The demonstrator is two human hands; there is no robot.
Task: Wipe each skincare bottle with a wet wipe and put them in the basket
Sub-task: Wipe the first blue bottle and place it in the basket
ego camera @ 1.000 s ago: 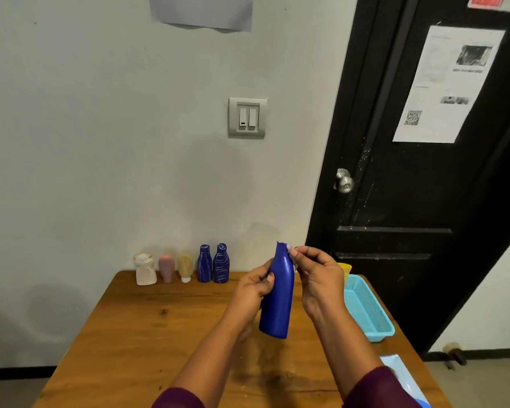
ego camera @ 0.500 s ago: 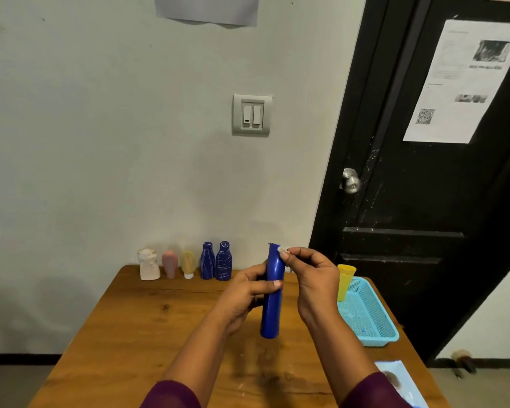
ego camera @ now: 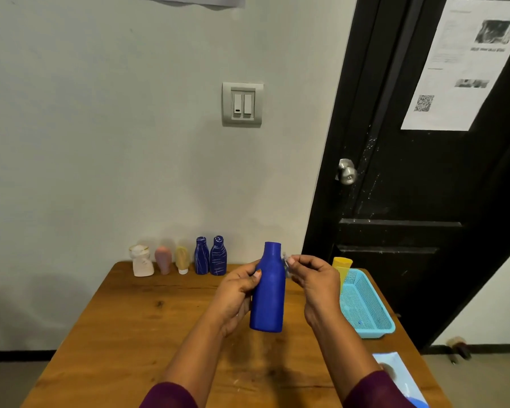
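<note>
— Where's the bottle?
— Centre frame, upright over the table, left hand wrapped round it.
— And the right hand?
— Pinching a pale scrap beside its neck. The basket sits at right, a yellow bottle inside.

Plain indoor room: wooden table, white wall, 2-rocker switch plate, black door with QR-code notice.
</note>
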